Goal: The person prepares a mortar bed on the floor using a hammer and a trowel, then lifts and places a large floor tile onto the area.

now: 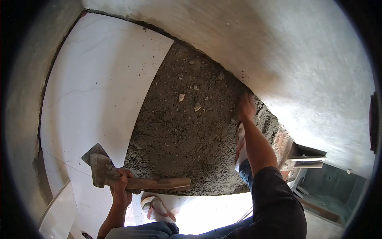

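In my left hand point(122, 181) are a hammer-like tool with a blocky head and wooden handle point(159, 183) and a trowel with a pointed grey blade point(91, 152), gripped together over the white tile point(91, 79). My right hand point(246, 105) reaches to the rough grey mortar bed point(171, 115) beside the wall's base; its fingers are blurred, and whether they hold anything is unclear. Small pale chips point(197, 106) lie on the mortar.
Plastered walls point(298, 59) bound the corner. My sandalled feet point(157, 209) stand at the bed's near and right edges. Stacked boards or pieces point(308, 159) and a grey recess point(330, 187) are at the right. A white panel point(55, 207) leans at the lower left.
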`<state>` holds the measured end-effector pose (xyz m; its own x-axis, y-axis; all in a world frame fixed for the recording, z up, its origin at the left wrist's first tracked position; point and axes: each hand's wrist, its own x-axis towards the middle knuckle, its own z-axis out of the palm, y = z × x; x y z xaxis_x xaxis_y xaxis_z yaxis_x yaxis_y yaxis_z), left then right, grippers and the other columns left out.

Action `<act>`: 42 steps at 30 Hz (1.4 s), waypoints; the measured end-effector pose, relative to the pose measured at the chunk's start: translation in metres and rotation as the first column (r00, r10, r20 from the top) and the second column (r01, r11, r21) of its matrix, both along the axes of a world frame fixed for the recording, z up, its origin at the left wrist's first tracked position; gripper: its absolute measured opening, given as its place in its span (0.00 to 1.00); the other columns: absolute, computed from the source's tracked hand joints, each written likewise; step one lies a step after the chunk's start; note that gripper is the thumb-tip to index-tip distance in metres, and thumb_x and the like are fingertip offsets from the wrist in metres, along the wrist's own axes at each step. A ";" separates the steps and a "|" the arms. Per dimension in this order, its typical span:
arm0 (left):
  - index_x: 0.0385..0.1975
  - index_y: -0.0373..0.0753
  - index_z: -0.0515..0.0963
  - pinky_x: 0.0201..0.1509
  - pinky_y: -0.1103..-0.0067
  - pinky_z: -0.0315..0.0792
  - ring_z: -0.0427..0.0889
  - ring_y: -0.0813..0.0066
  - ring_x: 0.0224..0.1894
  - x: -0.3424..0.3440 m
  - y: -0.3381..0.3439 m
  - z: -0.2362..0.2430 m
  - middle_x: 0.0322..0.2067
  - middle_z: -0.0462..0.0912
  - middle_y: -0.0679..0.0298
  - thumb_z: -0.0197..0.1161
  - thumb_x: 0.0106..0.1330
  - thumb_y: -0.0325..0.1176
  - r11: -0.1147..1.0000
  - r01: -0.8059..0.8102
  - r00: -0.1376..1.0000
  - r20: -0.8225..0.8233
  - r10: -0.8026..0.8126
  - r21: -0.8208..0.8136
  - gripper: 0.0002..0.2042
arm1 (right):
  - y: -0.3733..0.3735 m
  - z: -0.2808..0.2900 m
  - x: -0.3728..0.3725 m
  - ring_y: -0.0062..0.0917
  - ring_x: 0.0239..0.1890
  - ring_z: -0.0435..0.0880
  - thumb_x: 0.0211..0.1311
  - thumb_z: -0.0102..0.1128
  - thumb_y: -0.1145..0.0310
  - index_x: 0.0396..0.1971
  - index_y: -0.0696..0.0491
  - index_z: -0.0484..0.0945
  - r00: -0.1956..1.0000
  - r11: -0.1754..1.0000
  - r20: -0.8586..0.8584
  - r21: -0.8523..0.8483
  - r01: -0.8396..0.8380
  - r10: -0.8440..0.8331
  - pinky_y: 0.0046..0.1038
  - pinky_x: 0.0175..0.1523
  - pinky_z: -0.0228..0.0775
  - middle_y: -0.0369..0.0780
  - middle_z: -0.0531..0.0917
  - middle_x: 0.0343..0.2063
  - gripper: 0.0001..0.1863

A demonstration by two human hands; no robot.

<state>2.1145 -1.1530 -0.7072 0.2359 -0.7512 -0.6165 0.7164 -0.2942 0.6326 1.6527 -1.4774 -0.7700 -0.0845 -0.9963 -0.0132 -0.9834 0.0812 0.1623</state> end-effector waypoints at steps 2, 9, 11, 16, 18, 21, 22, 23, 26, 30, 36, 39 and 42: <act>0.34 0.41 0.67 0.42 0.78 0.66 0.70 0.75 0.35 0.003 -0.002 -0.002 0.31 0.71 0.62 0.64 0.56 0.37 0.998 0.013 1.000 0.003 -0.012 -0.063 0.13 | 0.024 0.015 -0.024 0.38 0.61 0.63 0.61 0.45 0.60 0.58 0.44 0.64 0.979 0.979 0.003 0.018 0.202 -0.202 0.44 0.63 0.53 0.45 0.67 0.57 0.24; 0.33 0.42 0.68 0.43 0.77 0.65 0.69 0.76 0.36 0.001 -0.017 0.015 0.32 0.71 0.64 0.63 0.56 0.37 0.997 0.057 0.998 -0.007 -0.058 -0.058 0.11 | 0.021 0.032 0.062 0.41 0.62 0.61 0.58 0.48 0.68 0.42 0.59 0.75 0.885 0.909 -0.212 0.152 -0.389 0.414 0.39 0.64 0.56 0.48 0.67 0.57 0.15; 0.32 0.42 0.69 0.43 0.77 0.66 0.69 0.76 0.36 0.016 0.000 0.011 0.32 0.71 0.64 0.62 0.56 0.37 0.988 0.108 0.993 0.060 -0.102 -0.107 0.10 | 0.004 0.011 0.131 0.43 0.63 0.59 0.61 0.48 0.63 0.51 0.58 0.69 0.909 0.929 0.201 -0.014 -0.369 0.364 0.39 0.65 0.54 0.48 0.66 0.58 0.21; 0.31 0.41 0.68 0.40 0.79 0.67 0.69 0.76 0.34 0.009 0.025 0.015 0.30 0.71 0.63 0.61 0.57 0.35 0.996 0.086 0.981 0.176 -0.083 -0.012 0.09 | -0.054 0.003 0.190 0.43 0.65 0.55 0.65 0.41 0.51 0.61 0.57 0.58 0.891 0.931 0.298 0.019 -0.365 0.343 0.40 0.67 0.48 0.49 0.60 0.62 0.31; 0.33 0.41 0.68 0.40 0.78 0.67 0.70 0.76 0.34 0.013 0.043 0.022 0.30 0.71 0.63 0.61 0.57 0.34 0.994 0.109 0.958 0.266 -0.102 -0.010 0.10 | -0.051 -0.004 0.165 0.42 0.66 0.53 0.66 0.37 0.47 0.63 0.57 0.55 0.922 0.947 0.244 0.036 -0.320 0.302 0.40 0.68 0.47 0.49 0.57 0.64 0.34; 0.34 0.40 0.68 0.41 0.78 0.67 0.70 0.76 0.35 0.004 0.063 0.025 0.31 0.72 0.63 0.61 0.57 0.35 0.992 0.110 0.899 0.419 -0.127 0.065 0.11 | -0.008 -0.005 0.068 0.42 0.66 0.53 0.64 0.39 0.44 0.62 0.57 0.56 0.972 0.990 0.192 0.002 -0.140 0.137 0.41 0.67 0.47 0.50 0.57 0.63 0.36; 0.34 0.40 0.68 0.41 0.78 0.67 0.70 0.76 0.35 -0.007 0.062 0.030 0.31 0.72 0.63 0.61 0.57 0.35 0.993 0.101 0.895 0.431 -0.116 0.059 0.11 | 0.004 0.006 0.028 0.42 0.67 0.52 0.64 0.38 0.43 0.62 0.57 0.56 0.964 0.996 0.252 0.031 0.080 -0.085 0.41 0.67 0.45 0.51 0.57 0.63 0.37; 0.34 0.40 0.69 0.40 0.78 0.68 0.71 0.76 0.34 -0.021 0.056 0.036 0.31 0.73 0.63 0.62 0.57 0.35 0.991 0.083 0.920 0.375 -0.117 0.105 0.11 | 0.014 -0.001 -0.031 0.43 0.66 0.53 0.63 0.41 0.45 0.60 0.58 0.59 0.971 0.985 0.221 -0.120 0.124 -0.096 0.41 0.66 0.47 0.53 0.57 0.62 0.35; 0.36 0.40 0.70 0.33 0.80 0.70 0.74 0.78 0.31 -0.056 0.044 0.034 0.30 0.75 0.64 0.63 0.58 0.34 0.975 0.036 0.939 0.326 -0.108 0.219 0.11 | 0.077 0.038 -0.040 0.43 0.63 0.59 0.62 0.48 0.51 0.55 0.60 0.63 0.996 0.974 0.064 -0.212 0.078 -0.066 0.42 0.65 0.50 0.53 0.60 0.61 0.30; 0.32 0.41 0.74 0.13 0.84 0.60 0.68 0.84 0.14 -0.123 -0.017 0.044 0.22 0.75 0.69 0.66 0.56 0.38 0.876 0.150 0.923 0.252 -0.290 0.458 0.11 | 0.143 0.129 0.087 0.45 0.63 0.60 0.59 0.52 0.50 0.59 0.57 0.61 0.485 0.567 0.860 0.322 -0.758 0.160 0.38 0.67 0.50 0.54 0.63 0.59 0.34; 0.31 0.41 0.71 0.18 0.83 0.61 0.68 0.82 0.17 -0.215 -0.104 0.070 0.21 0.73 0.67 0.61 0.59 0.46 0.787 0.515 0.748 0.269 -0.606 0.340 0.15 | 0.202 0.122 0.069 0.41 0.37 0.81 0.57 0.57 0.57 0.48 0.61 0.64 0.449 0.580 0.889 0.414 -0.701 -0.092 0.39 0.41 0.72 0.52 0.79 0.35 0.27; 0.34 0.40 0.69 0.23 0.79 0.65 0.71 0.79 0.20 -0.230 -0.126 0.058 0.24 0.74 0.65 0.56 0.62 0.48 0.681 0.685 0.673 0.133 -0.727 0.258 0.16 | 0.196 0.100 0.001 0.30 0.24 0.79 0.59 0.54 0.60 0.44 0.59 0.66 0.470 0.838 0.874 0.346 -0.421 -0.125 0.34 0.30 0.74 0.44 0.79 0.26 0.20; 0.37 0.40 0.67 0.28 0.76 0.69 0.73 0.75 0.24 -0.233 -0.155 0.028 0.27 0.74 0.63 0.49 0.66 0.46 0.603 0.778 0.620 -0.058 -0.783 0.178 0.15 | 0.167 0.103 -0.054 0.20 0.18 0.74 0.61 0.49 0.65 0.41 0.58 0.67 0.491 0.893 0.810 0.430 -0.129 -0.320 0.27 0.22 0.70 0.39 0.77 0.24 0.14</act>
